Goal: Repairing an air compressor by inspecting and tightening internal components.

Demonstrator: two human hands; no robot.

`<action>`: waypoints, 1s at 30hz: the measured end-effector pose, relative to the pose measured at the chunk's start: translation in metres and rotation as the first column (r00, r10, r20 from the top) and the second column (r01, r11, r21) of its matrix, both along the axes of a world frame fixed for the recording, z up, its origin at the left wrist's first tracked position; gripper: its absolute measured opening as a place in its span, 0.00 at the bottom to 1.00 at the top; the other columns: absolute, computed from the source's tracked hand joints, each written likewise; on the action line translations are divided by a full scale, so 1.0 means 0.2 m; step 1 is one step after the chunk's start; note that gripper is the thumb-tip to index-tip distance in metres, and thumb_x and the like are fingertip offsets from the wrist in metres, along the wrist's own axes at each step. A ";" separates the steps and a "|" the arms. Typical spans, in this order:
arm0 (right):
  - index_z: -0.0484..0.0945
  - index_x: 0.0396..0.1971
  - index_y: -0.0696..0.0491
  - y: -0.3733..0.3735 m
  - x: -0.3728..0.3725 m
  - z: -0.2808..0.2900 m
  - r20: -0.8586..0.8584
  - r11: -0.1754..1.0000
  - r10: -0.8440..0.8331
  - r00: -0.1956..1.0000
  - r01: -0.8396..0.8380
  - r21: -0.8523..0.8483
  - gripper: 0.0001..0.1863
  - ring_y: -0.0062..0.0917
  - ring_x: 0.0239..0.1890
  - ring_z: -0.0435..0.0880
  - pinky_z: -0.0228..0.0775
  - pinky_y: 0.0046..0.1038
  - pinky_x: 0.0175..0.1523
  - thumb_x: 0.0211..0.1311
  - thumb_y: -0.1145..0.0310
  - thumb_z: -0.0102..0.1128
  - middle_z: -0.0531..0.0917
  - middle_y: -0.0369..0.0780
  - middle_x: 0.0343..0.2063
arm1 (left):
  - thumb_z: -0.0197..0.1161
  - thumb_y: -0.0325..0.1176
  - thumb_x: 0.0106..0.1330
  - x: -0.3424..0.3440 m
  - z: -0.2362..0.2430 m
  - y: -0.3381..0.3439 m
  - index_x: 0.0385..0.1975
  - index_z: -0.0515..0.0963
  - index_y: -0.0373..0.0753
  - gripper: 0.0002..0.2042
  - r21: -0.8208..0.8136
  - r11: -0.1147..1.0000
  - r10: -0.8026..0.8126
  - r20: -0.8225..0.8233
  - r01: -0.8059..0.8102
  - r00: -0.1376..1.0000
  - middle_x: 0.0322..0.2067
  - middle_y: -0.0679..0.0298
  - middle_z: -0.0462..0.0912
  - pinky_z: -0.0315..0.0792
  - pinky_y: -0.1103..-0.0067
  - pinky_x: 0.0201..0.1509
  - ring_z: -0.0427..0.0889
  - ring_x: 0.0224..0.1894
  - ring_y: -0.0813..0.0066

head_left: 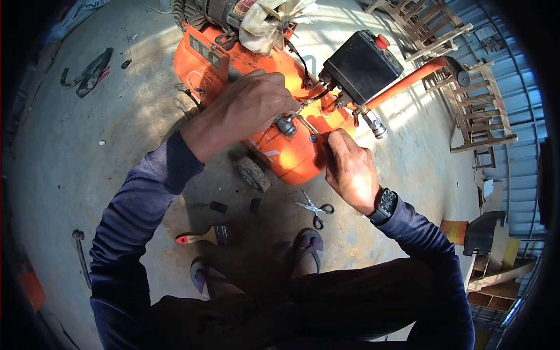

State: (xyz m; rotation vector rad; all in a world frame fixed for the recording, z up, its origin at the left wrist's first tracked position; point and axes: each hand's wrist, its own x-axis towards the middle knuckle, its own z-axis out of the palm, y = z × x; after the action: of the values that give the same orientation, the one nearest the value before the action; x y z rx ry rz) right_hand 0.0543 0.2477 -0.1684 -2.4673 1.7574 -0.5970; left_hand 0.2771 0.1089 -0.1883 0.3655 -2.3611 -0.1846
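Observation:
An orange air compressor tank [290,160] lies in front of me. My left hand [251,102] reaches over it, fingers curled in a pinch beside a metal fitting [286,124]; what they pinch is hidden. A thin, pale rod or tube [305,123] slants from near those fingertips toward my right hand. On the tank's right end, my right hand [354,172] has its fingers bent together, their tips partly out of sight; I cannot make out whether they hold anything. Above and right of both hands stands a black pressure switch box [363,67] with a red knob [382,41].
A white fan [274,26] sits atop the compressor; an orange handle [408,80] sticks out right. On the floor lie scissors [315,209], a paintbrush [201,235], a worn block [252,174] and a wrench-like tool [81,256]. Wooden chair frames [478,108] stand at right.

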 end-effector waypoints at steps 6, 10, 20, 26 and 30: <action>0.74 0.37 0.58 -0.03 0.04 0.13 -0.047 0.996 0.023 0.999 -0.019 0.084 0.10 0.50 0.33 0.83 0.76 0.42 0.36 0.56 0.82 0.61 0.81 0.50 0.29 | 0.63 0.21 0.56 -0.01 -0.04 -0.01 0.34 0.87 0.37 0.09 0.095 0.995 0.006 -0.056 0.000 0.998 0.28 0.59 0.84 0.78 0.68 0.41 0.83 0.37 0.62; 0.75 0.35 0.59 -0.05 0.11 0.27 -0.154 0.994 0.049 0.987 -0.033 0.107 0.08 0.51 0.35 0.82 0.74 0.43 0.37 0.55 0.81 0.61 0.80 0.52 0.28 | 0.63 0.21 0.56 0.02 -0.08 -0.04 0.34 0.87 0.37 0.08 0.154 0.988 -0.002 -0.056 0.010 0.998 0.30 0.59 0.84 0.78 0.68 0.43 0.83 0.39 0.61; 0.76 0.29 0.60 -0.43 0.35 0.38 -0.121 0.900 0.418 0.901 -0.428 -0.078 0.07 0.50 0.32 0.79 0.71 0.42 0.35 0.48 0.79 0.62 0.80 0.51 0.28 | 0.68 0.28 0.58 0.00 -0.09 -0.07 0.35 0.87 0.36 0.07 0.411 0.897 0.184 -0.013 -0.162 0.983 0.34 0.57 0.85 0.77 0.65 0.50 0.83 0.39 0.58; 0.78 0.29 0.60 -0.46 0.27 0.37 -0.150 0.870 0.457 0.877 -0.476 -0.132 0.08 0.45 0.27 0.80 0.72 0.38 0.33 0.46 0.82 0.63 0.79 0.48 0.25 | 0.69 0.31 0.59 0.03 -0.03 -0.04 0.39 0.85 0.35 0.10 0.516 0.850 0.088 0.061 -0.107 0.994 0.34 0.55 0.85 0.77 0.66 0.50 0.83 0.39 0.57; 0.79 0.30 0.60 -0.25 0.16 0.36 -0.053 0.855 0.368 0.928 -0.360 -0.373 0.07 0.39 0.24 0.79 0.72 0.32 0.30 0.51 0.85 0.65 0.78 0.45 0.23 | 0.66 0.27 0.61 0.06 0.03 -0.05 0.39 0.84 0.33 0.09 0.545 0.838 0.029 -0.010 -0.018 1.000 0.34 0.55 0.85 0.77 0.68 0.49 0.83 0.40 0.57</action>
State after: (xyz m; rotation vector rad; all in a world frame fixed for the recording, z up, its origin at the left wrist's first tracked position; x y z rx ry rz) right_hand 0.0853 0.1970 -0.0964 -2.9245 1.1946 -0.9908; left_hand 0.2900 0.0991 -0.1819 0.6586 -2.2481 -0.8590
